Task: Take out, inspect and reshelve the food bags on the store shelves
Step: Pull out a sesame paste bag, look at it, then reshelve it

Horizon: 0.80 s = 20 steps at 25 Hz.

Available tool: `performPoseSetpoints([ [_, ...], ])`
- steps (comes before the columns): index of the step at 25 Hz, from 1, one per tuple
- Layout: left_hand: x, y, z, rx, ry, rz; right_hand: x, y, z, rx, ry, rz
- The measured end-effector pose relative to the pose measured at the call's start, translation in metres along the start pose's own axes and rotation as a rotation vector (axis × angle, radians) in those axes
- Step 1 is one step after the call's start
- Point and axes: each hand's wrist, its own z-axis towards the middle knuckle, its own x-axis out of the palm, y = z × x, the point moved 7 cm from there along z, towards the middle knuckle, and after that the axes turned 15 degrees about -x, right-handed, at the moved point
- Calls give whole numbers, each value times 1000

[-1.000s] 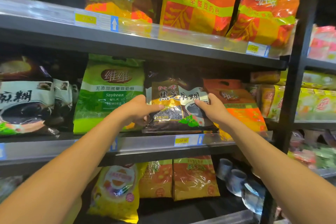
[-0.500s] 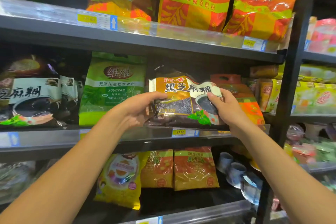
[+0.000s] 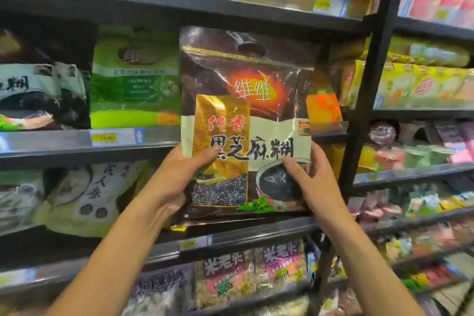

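I hold a dark brown black sesame paste bag (image 3: 246, 100) upright in front of the shelves, its front facing me with a gold panel and black characters. My left hand (image 3: 177, 177) grips its lower left edge, thumb across the front. My right hand (image 3: 310, 182) grips its lower right edge, thumb on the printed bowl. The bag is clear of the shelf and covers the gap it came from. A green soybean milk powder bag (image 3: 136, 84) stands on the shelf to its left, and an orange bag (image 3: 323, 108) peeks out behind its right side.
Grey metal shelves (image 3: 77, 138) with price tags run across the view. More black sesame bags (image 3: 38, 95) sit far left, pale bags (image 3: 84, 200) below, pink-labelled snack bags (image 3: 256, 274) on the lower shelf. A black upright post (image 3: 364, 100) separates a second rack of goods at right.
The bag was lying tilted on the middle shelf under both hands. Now it is lifted out and stood upright before me. My view has dropped, showing lower shelves.
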Motion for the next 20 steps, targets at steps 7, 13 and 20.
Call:
performPoseSetpoints([
  [7, -7, 144, -78, -183, -84, 2, -23, -68, -147, 404, 104, 37],
  [13, -41, 253, -156, -330, -278, 27, -15, -124, -260, 608, 181, -127],
  [20, -76, 292, -223, -427, -482, -34, 28, -120, -310, 648, 361, -59],
])
